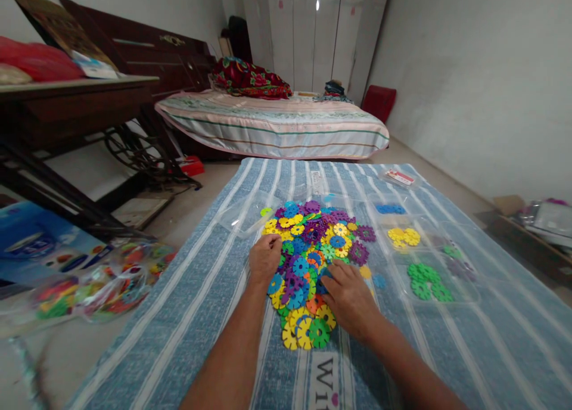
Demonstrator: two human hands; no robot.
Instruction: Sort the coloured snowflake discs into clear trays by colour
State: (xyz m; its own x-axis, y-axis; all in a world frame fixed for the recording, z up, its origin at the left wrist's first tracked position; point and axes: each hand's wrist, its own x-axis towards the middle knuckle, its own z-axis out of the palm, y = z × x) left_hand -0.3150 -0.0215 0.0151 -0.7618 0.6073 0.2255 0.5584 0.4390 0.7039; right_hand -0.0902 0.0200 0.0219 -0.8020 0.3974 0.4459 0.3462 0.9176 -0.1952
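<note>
Plastic notched discs, mixed yellow, purple, blue, green and orange, lie in one loose pile (300,267) mid-worktop (196,285), on a blue-and-white striped cloth. Probably very light per piece, thin, fairly stiff, smooth enough to slide over each other. Not very fragile by the look of it; the thin teeth round the edge seem the weak bit. Slots may snag neighbours, so one disc could drag another along. Best hold: pinch the rim between thumb and forefinger, or nip flat faces near the centre hole; flat-lying ones likely need an edge tipped up first.

Left hand (264,260): at the pile's left edge, fingers curled in, thumb close to forefinger; can't tell if a disc is pinched. Right hand (351,294): over the pile's right side, fingers bent down by a dark blue disc (322,280); fingertips hidden, grip can't be told.

Right of the pile: clear container (465,294) with green discs (420,279); yellow discs (403,238) and blue discs (390,209) in clear plastic beyond it. Left, behind the left hand: another clear container (236,218). Farther out: bagged colourful pieces (120,288) on the floor, bed (277,124) past the worktop's far edge.
</note>
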